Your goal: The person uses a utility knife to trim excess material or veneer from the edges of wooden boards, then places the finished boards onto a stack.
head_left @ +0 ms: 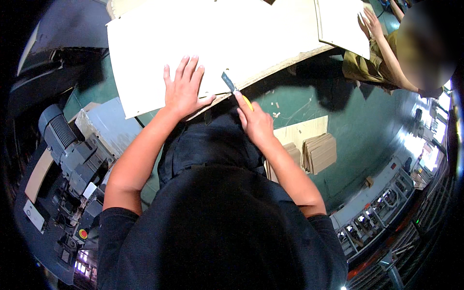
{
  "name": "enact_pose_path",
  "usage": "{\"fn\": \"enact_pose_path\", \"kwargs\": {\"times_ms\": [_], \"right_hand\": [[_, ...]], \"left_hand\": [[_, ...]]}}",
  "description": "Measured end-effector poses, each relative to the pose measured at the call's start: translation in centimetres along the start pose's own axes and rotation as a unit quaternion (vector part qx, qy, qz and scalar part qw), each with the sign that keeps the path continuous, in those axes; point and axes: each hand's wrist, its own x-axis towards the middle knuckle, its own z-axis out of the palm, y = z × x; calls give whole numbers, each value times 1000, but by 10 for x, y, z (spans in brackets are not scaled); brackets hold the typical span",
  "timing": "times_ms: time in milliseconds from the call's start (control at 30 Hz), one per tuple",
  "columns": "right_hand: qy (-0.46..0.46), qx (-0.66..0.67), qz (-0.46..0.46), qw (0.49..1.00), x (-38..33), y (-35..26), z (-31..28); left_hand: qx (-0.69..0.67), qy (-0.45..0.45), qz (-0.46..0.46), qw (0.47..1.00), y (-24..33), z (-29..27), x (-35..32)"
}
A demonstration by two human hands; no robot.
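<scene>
The left hand [183, 89] lies flat, fingers spread wide, on the pale sheet [217, 38] at its 6 o'clock edge. At its 3 o'clock, just beside it, the right hand [256, 123] has its fingers closed round a yellow-handled knife [235, 90], blade on the sheet's edge. Cardboard stacks [319, 152] sit on the floor at 4 o'clock.

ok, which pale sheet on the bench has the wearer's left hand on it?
The big sheet nearest the wearer: the left hand lies flat on it. The smaller sheet at upper right is under another person's hand.
</scene>
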Motion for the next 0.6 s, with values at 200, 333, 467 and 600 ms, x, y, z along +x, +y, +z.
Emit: {"fn": "enact_pose_path", "kwargs": {"times_ms": [200,333,467,600], "right_hand": [[-52,-20,-32,998,-3,8,-10],[-57,11,-23,998,-23,-13,2],[-16,58,2,998,-29,-22,20],[10,73,14,997,-29,-24,29]], "left_hand": [[-9,23,13,1000,-3,4,1],[-13,30,15,999,-3,5,2],[-11,21,14,1000,-4,5,1],[-20,28,17,999,-6,7,0]]}}
